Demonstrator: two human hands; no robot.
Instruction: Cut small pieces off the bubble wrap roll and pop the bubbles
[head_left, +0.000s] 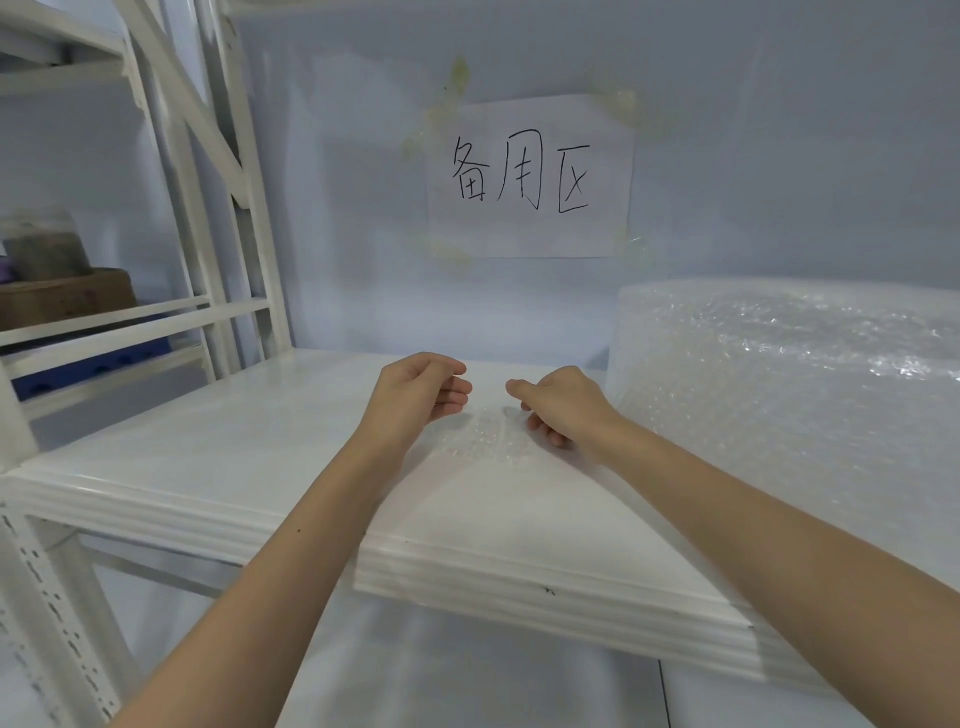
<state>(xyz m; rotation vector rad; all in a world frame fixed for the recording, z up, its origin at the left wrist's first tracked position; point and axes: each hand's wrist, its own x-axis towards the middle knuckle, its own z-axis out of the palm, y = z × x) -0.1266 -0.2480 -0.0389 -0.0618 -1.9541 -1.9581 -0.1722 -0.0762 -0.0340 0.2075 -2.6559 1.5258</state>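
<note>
— Where is the cut piece of bubble wrap (485, 439)?

— Flat on the white shelf (208, 457), between the two hands, with the big bubble wrap roll (789, 374) lying just to its right.

— And the hands?

— The left hand (415, 397) is curled, fingers loosely bent above the piece's left edge. The right hand (563, 405) is curled too, fingertips at its right edge. Whether either actually pinches the wrap, I cannot tell.

Soft, even, cool-toned light with a hazy look.
You get faint shadows under the forearms at centre, sparkling glare on the bubble wrap roll (789, 353) at right, bowed shelf posts (171, 171) at left, and blurred edges.
</note>
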